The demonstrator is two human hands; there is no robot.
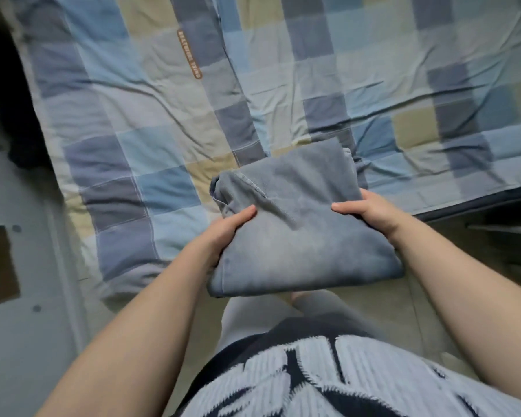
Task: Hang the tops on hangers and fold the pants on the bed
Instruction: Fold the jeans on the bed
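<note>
The folded grey-blue pants (298,233) are held over the near edge of the bed (163,130), their far end above its checked quilt (373,85). The left hand (226,230) grips the bundle's left side, thumb on top. The right hand (370,212) grips its right side the same way.

Domestic bedroom. Identified by: bed (313,70) spread with creased checked quilt (118,152) in blue, grey and beige squares, orange lettered label (190,54) on top; pale hard floor (18,341) alongside at left; folded grey pants (301,236) above near edge, typical household laundry.
</note>
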